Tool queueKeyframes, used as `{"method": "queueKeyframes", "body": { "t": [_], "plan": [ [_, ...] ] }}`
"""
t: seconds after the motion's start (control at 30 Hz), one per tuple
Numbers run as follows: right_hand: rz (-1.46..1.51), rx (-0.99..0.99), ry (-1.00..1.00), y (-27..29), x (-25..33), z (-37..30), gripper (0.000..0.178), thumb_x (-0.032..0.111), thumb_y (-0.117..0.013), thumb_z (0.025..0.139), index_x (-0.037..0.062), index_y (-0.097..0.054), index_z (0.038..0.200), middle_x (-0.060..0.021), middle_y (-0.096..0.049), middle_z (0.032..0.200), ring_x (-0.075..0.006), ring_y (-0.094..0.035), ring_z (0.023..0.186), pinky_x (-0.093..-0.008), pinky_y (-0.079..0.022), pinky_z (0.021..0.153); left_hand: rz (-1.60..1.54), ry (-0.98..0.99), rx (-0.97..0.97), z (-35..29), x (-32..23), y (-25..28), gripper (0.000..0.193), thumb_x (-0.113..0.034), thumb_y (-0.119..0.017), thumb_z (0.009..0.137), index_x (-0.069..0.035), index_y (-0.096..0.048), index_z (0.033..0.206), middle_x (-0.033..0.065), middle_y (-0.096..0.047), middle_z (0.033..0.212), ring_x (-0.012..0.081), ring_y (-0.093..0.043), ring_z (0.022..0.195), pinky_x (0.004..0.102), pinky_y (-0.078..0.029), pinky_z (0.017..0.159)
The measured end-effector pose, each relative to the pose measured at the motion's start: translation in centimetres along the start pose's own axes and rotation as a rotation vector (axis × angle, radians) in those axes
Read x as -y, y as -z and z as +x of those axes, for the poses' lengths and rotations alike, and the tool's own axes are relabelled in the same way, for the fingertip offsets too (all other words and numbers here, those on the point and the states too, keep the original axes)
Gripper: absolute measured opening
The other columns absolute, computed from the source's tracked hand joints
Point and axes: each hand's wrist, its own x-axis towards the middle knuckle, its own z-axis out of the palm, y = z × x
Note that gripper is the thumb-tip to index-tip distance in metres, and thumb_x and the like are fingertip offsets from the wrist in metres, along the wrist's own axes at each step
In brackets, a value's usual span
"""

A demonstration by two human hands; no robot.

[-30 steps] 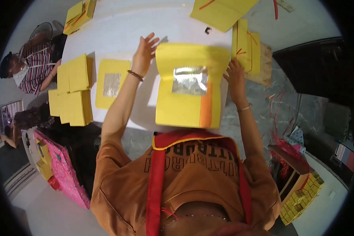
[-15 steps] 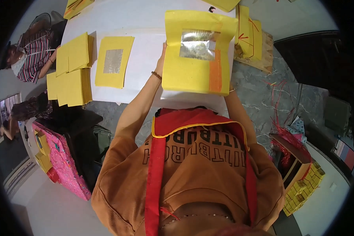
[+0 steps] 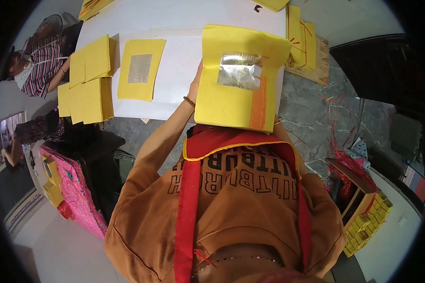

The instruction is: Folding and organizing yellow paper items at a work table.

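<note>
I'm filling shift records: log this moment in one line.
left hand: at edge of thick yellow rectangular paper stack; right hand: hidden; thinner yellow paper stack: on white table

The foil-patched paper stack (image 3: 236, 106) was positioned before the person at the near edge of the table (image 3: 180, 61), right of the foil-patched sheets (image 3: 140, 70). Paper bundles (image 3: 90, 94) occupied the table's left edge; a board (image 3: 318, 78) sat right of the table.
</note>
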Motion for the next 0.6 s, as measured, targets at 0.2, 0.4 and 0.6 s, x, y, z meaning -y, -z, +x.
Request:
{"method": "queueKeyframes", "body": {
  "t": [0.2, 0.4, 0.6],
  "plan": [
    [-0.237, -0.179, 0.243, -0.2, 4.8, 0.8, 0.041, 0.031, -0.031, 0.096, 0.0040, -0.037, 0.126, -0.0065, -0.048, 0.115, -0.0171, -0.049, 0.099, -0.0293, -0.040, 0.087, 0.615, -0.340, 0.014, -0.6, -2.2, -2.1, 0.047, -0.037, -0.029, 0.097, -0.009, -0.035, 0.134, 0.0025, -0.049, 0.118, 0.0143, -0.049, 0.101, 0.0284, -0.040, 0.089],
    [-0.994, 0.096, 1.047, -7.1, 20.5, -3.3, 0.022, 0.019, -0.044, 0.086, 0.0025, -0.059, 0.084, -0.0110, -0.058, 0.088, -0.0216, -0.054, 0.078, -0.0325, -0.042, 0.069, 1.165, -1.033, 0.133, -8.5, -9.2, -9.0, 0.021, -0.015, -0.054, 0.084, -0.004, -0.057, 0.102, 0.0066, -0.058, 0.098, 0.0205, -0.053, 0.088, 0.0327, -0.040, 0.076],
    [-1.572, 0.538, 1.326, -11.2, 24.0, 3.8, 0.021, 0.022, -0.058, 0.078, 0.0103, -0.059, 0.095, -0.0032, -0.058, 0.099, -0.0188, -0.054, 0.094, -0.0355, -0.038, 0.080, 1.926, -1.072, 0.693, -9.0, -5.9, -13.6, 0.051, -0.040, -0.064, 0.071, -0.014, -0.055, 0.114, 0.0098, -0.047, 0.123, 0.0284, -0.038, 0.117, 0.0453, -0.029, 0.096]
  ]
}}
